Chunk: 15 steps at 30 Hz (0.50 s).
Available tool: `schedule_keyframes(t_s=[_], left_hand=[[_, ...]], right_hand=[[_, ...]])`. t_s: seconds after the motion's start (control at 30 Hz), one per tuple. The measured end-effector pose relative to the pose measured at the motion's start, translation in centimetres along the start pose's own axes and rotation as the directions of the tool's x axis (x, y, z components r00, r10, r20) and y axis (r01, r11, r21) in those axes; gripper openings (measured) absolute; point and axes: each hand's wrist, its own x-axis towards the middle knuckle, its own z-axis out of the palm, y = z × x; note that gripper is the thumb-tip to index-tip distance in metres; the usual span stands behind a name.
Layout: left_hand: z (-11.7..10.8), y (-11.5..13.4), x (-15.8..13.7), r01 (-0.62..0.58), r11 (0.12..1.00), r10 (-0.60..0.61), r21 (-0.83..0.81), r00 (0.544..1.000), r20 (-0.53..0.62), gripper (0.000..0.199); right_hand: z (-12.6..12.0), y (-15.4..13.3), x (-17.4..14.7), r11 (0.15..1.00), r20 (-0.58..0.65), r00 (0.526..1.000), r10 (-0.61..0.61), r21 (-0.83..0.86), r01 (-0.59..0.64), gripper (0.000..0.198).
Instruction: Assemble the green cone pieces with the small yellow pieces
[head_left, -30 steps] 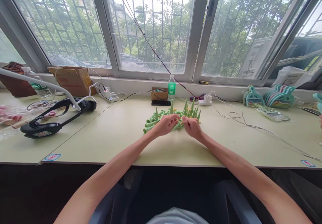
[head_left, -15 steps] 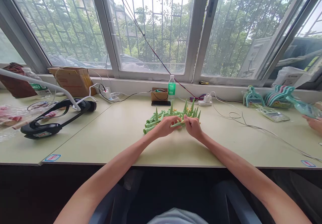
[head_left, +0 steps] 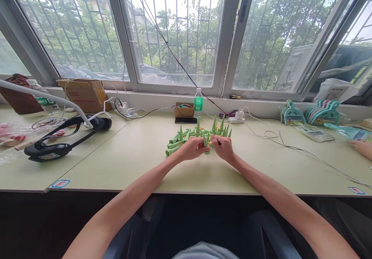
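My left hand (head_left: 192, 149) is closed round a green pointed piece (head_left: 205, 139), which stands upright with its tip up. My right hand (head_left: 222, 146) is pinched close beside that piece; what its fingertips hold is hidden or too small to make out. Just beyond both hands lies a group of green bamboo-like sticks (head_left: 173, 149) with small yellow bits among them. Several green cones (head_left: 198, 127) stand up out of this group. My hands cover its near side.
Behind the group are a black phone (head_left: 186, 120), a small cardboard box (head_left: 184, 110) and a green-labelled bottle (head_left: 198, 103). A black headset (head_left: 55, 149) rests at left. White cables (head_left: 280, 142) and turquoise hangers (head_left: 324, 113) are at right, near another person's hand (head_left: 363, 148).
The green piece in my left hand has turned from lying nearly level to upright. At far right, the other person's hand has lowered, and the turquoise item there now lies on the table.
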Motion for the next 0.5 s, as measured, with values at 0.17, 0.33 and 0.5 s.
schedule_keyframes(t_s=[0.17, 0.33, 0.5], left_hand=[[0.2, -0.2, -0.1, 0.000, 0.998, -0.005, 0.061, 0.997, 0.080, 0.036], [0.2, 0.0, -0.1, -0.044, 0.999, 0.039, 0.029, 0.987, 0.153, 0.029], [0.5, -0.3, -0.1, -0.023, 0.998, 0.011, 0.059, 0.982, 0.187, 0.031]], right_hand=[[-0.1, -0.2, -0.3, 0.998, 0.065, 0.997, -0.046, 0.043, 0.043, 0.043], [-0.2, -0.6, -0.3, 0.994, 0.167, 0.981, -0.097, 0.074, 0.086, 0.032], [-0.3, -1.1, -0.2, 0.991, 0.217, 0.970, -0.111, 0.097, 0.092, 0.033]])
